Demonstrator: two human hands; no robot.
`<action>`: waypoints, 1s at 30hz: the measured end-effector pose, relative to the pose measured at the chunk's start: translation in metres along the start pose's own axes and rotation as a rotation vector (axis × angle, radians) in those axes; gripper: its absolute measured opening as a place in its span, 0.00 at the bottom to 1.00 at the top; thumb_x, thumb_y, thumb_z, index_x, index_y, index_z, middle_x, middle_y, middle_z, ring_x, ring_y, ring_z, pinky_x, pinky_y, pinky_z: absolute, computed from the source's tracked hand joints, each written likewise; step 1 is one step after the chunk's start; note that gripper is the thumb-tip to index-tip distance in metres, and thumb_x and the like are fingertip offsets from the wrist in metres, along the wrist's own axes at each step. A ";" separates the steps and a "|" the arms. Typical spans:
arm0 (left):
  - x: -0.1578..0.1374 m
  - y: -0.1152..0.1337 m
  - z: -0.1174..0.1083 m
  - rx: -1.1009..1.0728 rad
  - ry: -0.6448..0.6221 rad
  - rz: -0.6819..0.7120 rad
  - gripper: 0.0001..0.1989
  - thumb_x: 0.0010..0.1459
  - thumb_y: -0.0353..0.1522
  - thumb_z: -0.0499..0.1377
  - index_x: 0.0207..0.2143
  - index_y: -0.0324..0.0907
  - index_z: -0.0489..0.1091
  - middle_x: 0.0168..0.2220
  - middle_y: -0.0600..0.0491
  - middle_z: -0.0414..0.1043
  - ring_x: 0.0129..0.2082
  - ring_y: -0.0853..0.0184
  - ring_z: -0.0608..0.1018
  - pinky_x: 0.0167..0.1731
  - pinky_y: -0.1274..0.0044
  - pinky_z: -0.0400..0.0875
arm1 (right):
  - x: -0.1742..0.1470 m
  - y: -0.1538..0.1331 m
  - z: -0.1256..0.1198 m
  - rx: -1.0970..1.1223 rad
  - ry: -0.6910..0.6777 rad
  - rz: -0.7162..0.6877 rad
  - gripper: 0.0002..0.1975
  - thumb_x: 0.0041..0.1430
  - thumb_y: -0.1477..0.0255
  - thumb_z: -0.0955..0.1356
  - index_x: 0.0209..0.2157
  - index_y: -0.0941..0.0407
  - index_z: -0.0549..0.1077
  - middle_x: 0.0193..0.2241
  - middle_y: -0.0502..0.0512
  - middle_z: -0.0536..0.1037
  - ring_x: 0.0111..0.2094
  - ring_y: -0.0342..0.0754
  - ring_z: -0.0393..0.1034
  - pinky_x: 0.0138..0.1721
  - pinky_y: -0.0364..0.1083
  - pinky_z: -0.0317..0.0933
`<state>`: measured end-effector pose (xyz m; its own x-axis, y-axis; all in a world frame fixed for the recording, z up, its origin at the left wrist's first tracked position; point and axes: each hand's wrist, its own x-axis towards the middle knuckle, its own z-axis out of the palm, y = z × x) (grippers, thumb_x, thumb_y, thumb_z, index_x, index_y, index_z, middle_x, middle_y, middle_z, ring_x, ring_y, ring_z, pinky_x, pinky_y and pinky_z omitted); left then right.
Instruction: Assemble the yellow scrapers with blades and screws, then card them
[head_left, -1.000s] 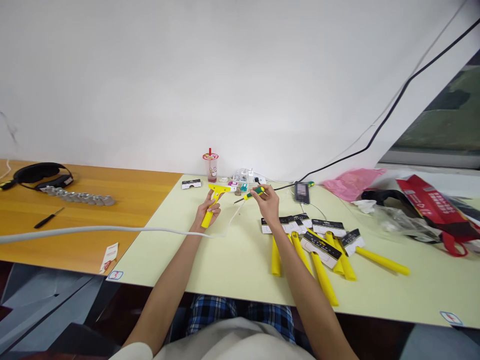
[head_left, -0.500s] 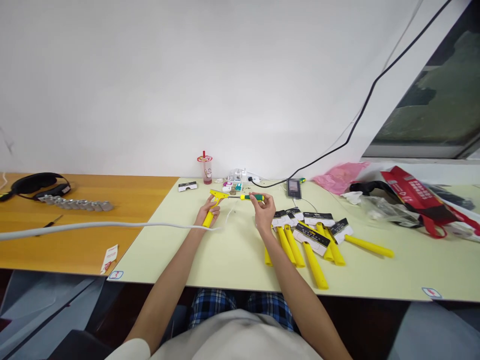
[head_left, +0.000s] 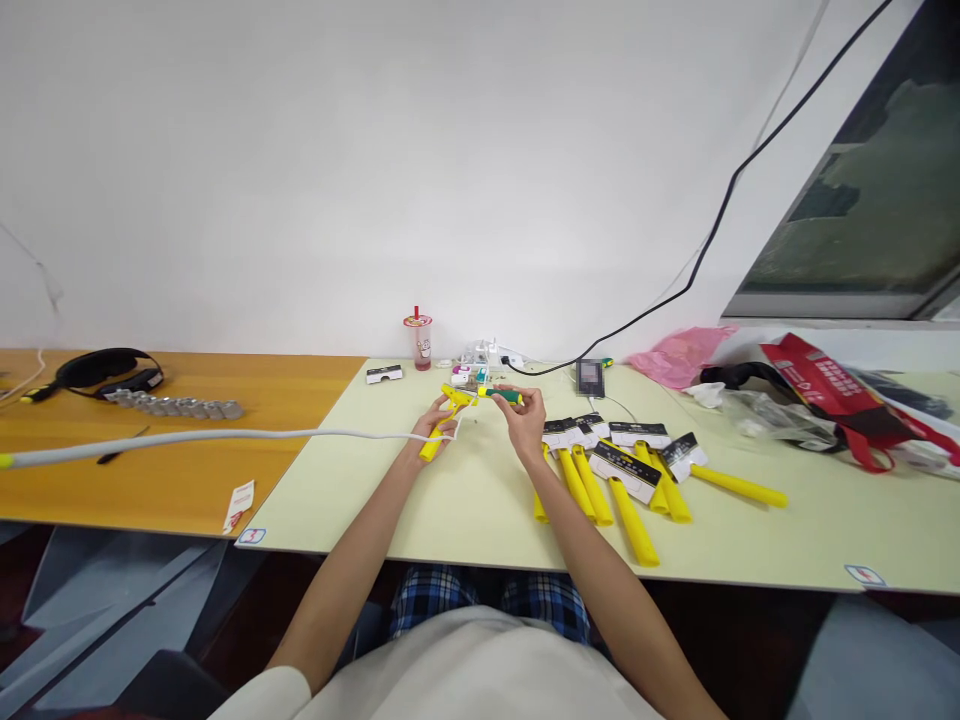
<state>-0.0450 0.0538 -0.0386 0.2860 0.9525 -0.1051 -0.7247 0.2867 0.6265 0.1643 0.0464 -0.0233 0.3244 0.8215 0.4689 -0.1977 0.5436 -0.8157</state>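
Observation:
My left hand (head_left: 433, 417) is closed around a yellow scraper (head_left: 431, 446), its handle pointing down and its head tilted up. Pinched in my right hand (head_left: 528, 418) is a screwdriver (head_left: 501, 396) with a green and yellow handle. It lies roughly level and points left, its front end right at the scraper's head. A white cable crosses in front there, so I cannot tell exactly where the tip touches. Right of my right forearm lie several yellow handles (head_left: 634, 525) with black and white cards (head_left: 626, 470).
A white cable (head_left: 225, 436) stretches across from the left. Behind my hands stand a cup with a straw (head_left: 422, 345), small coloured items (head_left: 461, 375) and a power strip (head_left: 480, 352). A dark square device (head_left: 590, 378) and a red bag (head_left: 829, 390) are to the right.
The screwdriver's handle has come closer to the scraper's head, and less of its shaft shows. Both hands keep their holds. The whole view has shifted slightly.

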 end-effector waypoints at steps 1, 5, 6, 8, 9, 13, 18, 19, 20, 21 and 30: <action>0.000 0.000 0.000 -0.007 -0.004 -0.007 0.41 0.56 0.18 0.67 0.69 0.48 0.65 0.58 0.42 0.80 0.18 0.82 0.64 0.19 0.85 0.61 | 0.000 0.001 0.000 0.002 -0.003 -0.002 0.29 0.54 0.54 0.83 0.43 0.50 0.67 0.47 0.62 0.87 0.50 0.58 0.86 0.44 0.54 0.81; -0.002 0.000 0.002 -0.029 -0.026 -0.045 0.38 0.57 0.17 0.66 0.67 0.47 0.67 0.58 0.42 0.79 0.18 0.82 0.63 0.18 0.85 0.62 | 0.000 0.004 0.000 0.004 -0.020 -0.003 0.29 0.53 0.55 0.83 0.42 0.51 0.67 0.47 0.61 0.87 0.51 0.58 0.86 0.44 0.54 0.82; -0.003 0.001 0.002 -0.031 -0.032 -0.055 0.37 0.57 0.17 0.65 0.67 0.46 0.67 0.59 0.41 0.79 0.18 0.82 0.63 0.18 0.85 0.62 | 0.000 0.004 0.000 0.004 -0.025 -0.004 0.28 0.53 0.55 0.83 0.42 0.51 0.68 0.47 0.61 0.87 0.51 0.58 0.85 0.44 0.54 0.82; -0.004 0.001 0.003 -0.042 -0.043 -0.070 0.36 0.58 0.17 0.64 0.67 0.47 0.68 0.60 0.40 0.78 0.18 0.83 0.63 0.18 0.86 0.63 | -0.001 0.005 -0.001 0.005 -0.035 -0.004 0.28 0.53 0.56 0.84 0.43 0.51 0.68 0.47 0.60 0.87 0.52 0.58 0.85 0.44 0.53 0.81; -0.005 0.001 0.003 -0.051 -0.047 -0.073 0.36 0.59 0.17 0.64 0.67 0.46 0.68 0.60 0.40 0.78 0.18 0.83 0.63 0.18 0.86 0.63 | -0.001 0.005 -0.001 0.004 -0.040 -0.004 0.28 0.53 0.56 0.84 0.43 0.51 0.68 0.47 0.60 0.87 0.52 0.58 0.85 0.44 0.53 0.81; -0.006 0.002 0.003 -0.082 -0.055 -0.067 0.36 0.59 0.17 0.64 0.68 0.46 0.68 0.59 0.41 0.79 0.18 0.83 0.64 0.18 0.87 0.62 | -0.001 0.006 -0.001 -0.001 -0.051 -0.004 0.28 0.53 0.56 0.83 0.43 0.50 0.68 0.47 0.60 0.86 0.52 0.57 0.85 0.45 0.54 0.82; -0.006 0.002 0.003 -0.099 -0.058 -0.081 0.35 0.60 0.17 0.62 0.67 0.45 0.68 0.55 0.42 0.80 0.18 0.83 0.63 0.18 0.87 0.62 | -0.001 0.006 -0.001 -0.011 -0.055 -0.009 0.28 0.53 0.56 0.83 0.43 0.50 0.68 0.47 0.60 0.86 0.53 0.58 0.84 0.45 0.54 0.81; -0.006 0.002 0.004 -0.098 -0.058 -0.084 0.34 0.60 0.17 0.62 0.67 0.44 0.68 0.55 0.43 0.80 0.17 0.83 0.63 0.18 0.87 0.62 | -0.001 0.006 -0.001 -0.011 -0.059 -0.009 0.28 0.53 0.56 0.84 0.43 0.50 0.68 0.47 0.60 0.86 0.53 0.58 0.84 0.45 0.54 0.81; -0.006 0.001 0.004 -0.093 -0.058 -0.086 0.34 0.60 0.17 0.62 0.67 0.44 0.68 0.55 0.42 0.80 0.17 0.83 0.63 0.18 0.87 0.62 | -0.002 0.006 -0.002 -0.012 -0.062 -0.009 0.28 0.53 0.56 0.84 0.43 0.50 0.68 0.47 0.60 0.86 0.53 0.58 0.84 0.45 0.54 0.81; -0.006 0.001 0.004 -0.087 -0.060 -0.087 0.33 0.61 0.17 0.62 0.67 0.44 0.69 0.55 0.42 0.80 0.17 0.83 0.63 0.18 0.87 0.63 | -0.002 0.006 -0.002 -0.012 -0.065 -0.009 0.28 0.53 0.56 0.84 0.43 0.50 0.68 0.47 0.60 0.86 0.53 0.58 0.85 0.45 0.54 0.81; -0.005 0.001 0.002 -0.046 -0.064 -0.078 0.33 0.61 0.19 0.63 0.67 0.45 0.69 0.57 0.41 0.81 0.17 0.82 0.65 0.18 0.86 0.63 | -0.002 0.008 -0.003 -0.013 -0.069 -0.010 0.27 0.55 0.54 0.82 0.43 0.50 0.67 0.48 0.60 0.86 0.53 0.58 0.84 0.49 0.57 0.81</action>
<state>-0.0456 0.0487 -0.0358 0.3815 0.9188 -0.1016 -0.7261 0.3658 0.5822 0.1647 0.0486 -0.0316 0.2617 0.8260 0.4993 -0.1826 0.5503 -0.8147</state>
